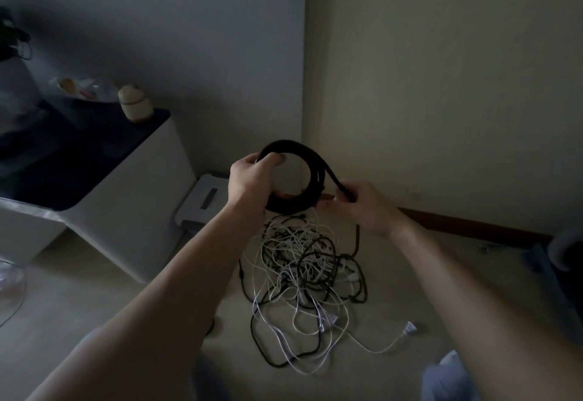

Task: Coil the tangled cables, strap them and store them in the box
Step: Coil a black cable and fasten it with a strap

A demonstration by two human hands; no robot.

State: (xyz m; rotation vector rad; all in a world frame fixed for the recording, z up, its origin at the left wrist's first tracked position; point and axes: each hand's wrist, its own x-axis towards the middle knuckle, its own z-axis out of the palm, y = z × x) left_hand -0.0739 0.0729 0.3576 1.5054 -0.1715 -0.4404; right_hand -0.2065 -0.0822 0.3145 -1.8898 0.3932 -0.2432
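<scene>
Forearms (176,274) out, clamping black coil (310,164) in left hand (249,176) fingers (274,158) to hold loops, pinching tail (331,176) in right hand (362,205) for winding; tangle (303,274) below fingers.

Dim room corner
A grey wall (189,38) meets a cream wall (441,69); pale floor (94,290), white cabinet (135,211) at left.

The coil (317,176) sits between the left hand (252,176) and right hand (362,205), above the tangle (303,262) on the floor (410,274); a cabinet (135,186) stands left.
</scene>
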